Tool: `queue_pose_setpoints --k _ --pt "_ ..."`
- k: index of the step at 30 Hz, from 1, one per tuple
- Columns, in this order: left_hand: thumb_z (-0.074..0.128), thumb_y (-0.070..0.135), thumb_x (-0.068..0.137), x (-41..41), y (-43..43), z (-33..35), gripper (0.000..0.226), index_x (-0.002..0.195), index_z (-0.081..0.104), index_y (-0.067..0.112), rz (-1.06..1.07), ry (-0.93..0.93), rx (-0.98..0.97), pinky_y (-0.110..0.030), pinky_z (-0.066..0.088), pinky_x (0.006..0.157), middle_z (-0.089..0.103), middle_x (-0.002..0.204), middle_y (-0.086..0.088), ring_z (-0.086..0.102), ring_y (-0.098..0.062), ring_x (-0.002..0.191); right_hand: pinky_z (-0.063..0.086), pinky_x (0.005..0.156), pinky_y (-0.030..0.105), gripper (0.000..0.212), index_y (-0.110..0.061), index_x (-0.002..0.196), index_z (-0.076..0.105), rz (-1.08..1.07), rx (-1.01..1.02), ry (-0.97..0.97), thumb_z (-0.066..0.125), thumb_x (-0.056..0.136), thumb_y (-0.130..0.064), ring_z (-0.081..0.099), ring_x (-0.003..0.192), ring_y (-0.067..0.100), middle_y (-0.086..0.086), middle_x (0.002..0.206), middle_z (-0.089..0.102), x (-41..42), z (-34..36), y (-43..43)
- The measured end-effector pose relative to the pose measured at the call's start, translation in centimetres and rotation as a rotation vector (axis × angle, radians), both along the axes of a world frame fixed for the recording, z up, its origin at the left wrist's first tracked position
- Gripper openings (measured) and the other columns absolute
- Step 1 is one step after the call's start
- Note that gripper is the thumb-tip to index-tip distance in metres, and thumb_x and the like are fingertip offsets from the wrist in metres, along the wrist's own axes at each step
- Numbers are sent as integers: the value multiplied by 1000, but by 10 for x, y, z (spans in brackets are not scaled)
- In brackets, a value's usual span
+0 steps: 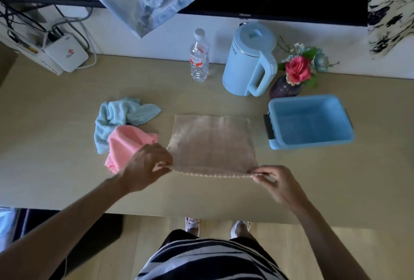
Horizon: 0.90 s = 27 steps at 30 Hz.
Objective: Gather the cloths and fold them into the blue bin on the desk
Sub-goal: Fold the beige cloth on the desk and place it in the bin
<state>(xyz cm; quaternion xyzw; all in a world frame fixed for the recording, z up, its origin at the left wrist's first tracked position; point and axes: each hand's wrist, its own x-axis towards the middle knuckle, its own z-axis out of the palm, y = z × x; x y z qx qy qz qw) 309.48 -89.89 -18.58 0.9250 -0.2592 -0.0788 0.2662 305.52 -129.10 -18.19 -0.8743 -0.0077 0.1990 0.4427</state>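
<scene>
Pinches the two near corners of the beige cloth [212, 143]: left hand [147, 165] on the left corner, right hand [276, 182] on the right, thumb and fingertips closed narrowly on the hem. Holds that near edge stretched between both hands, with the rest spread flat at centre frame on the desk [56, 145].

Left of centre, crumpled together: pink cloth [125, 143] overlapping light blue cloth [118, 116], just beside the left hand.

At right of frame, just beside the beige cloth's far right corner: blue bin [311, 142], showing only its bare inner floor.

Along the upper middle: capped clear bottle [199, 60], fill level hard to judge; pale blue kettle [251, 60], lid down; dark vase [284, 88] holding a pink rose [298, 70] and greenery.
</scene>
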Motion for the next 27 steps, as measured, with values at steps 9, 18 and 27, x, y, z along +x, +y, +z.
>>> queue_pose_setpoints --k 9,18,27 --pt "71 40 91 -39 7 -58 17 98 76 25 89 397 147 -32 51 87 75 100 9 64 -8 93 46 62 28 17 -15 76 69 64 -74 219 70 91 -23 58 60 1 -6 65 66 -24 -44 3" --pt "69 26 94 -1 -23 -76 18 91 74 8 498 474 -209 -26 51 68 73 81 -1 68 -16 73 35 59 32 24 1 78 61 -196 14 195 67 93 -17 46 60 13 10 63 52 19 -67 9" --pt "63 17 95 23 -46 -99 28 68 56 14 747 419 -156 -24 25 43 46 52 7 40 -13 46 35 58 30 19 0 82 59 -330 -84 217 62 93 -15 45 62 15 2 67 52 37 -95 14"
